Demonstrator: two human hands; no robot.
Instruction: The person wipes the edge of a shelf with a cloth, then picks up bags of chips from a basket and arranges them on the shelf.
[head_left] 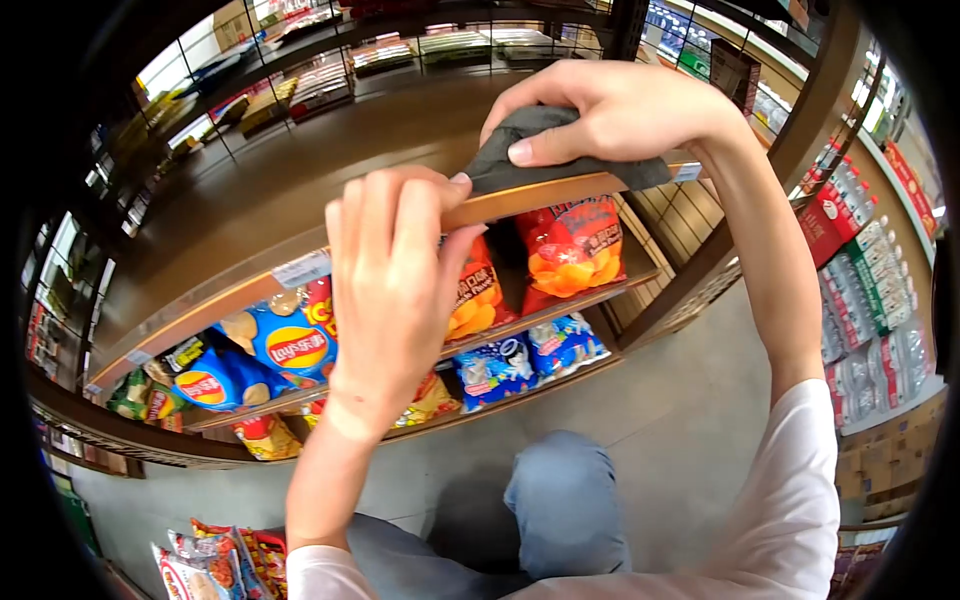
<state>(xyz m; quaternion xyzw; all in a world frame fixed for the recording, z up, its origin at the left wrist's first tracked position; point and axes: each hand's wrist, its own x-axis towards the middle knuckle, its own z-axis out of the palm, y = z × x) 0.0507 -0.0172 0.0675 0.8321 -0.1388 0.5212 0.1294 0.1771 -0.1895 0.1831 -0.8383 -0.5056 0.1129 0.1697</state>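
Observation:
My right hand (625,110) presses a dark grey cloth (495,165) against the upper shelf board (265,175), its thumb on top of the cloth. Part of the cloth drapes over the board's front edge at the right. My left hand (385,265) grips that front edge, fingers bent over it and thumb below, close to the cloth's left end. Directly under the board, red chip bags (570,250) stand on a lower shelf, partly hidden by my left hand. A price label (302,268) sits on the edge left of that hand.
Blue Lay's bags (295,340) stand on the lower left shelf, with blue snack bags (495,370) on the bottom one. A wooden post (800,110) rises at the right, near stacked bottle packs (870,290). More snack packets (220,560) are on the floor side, lower left.

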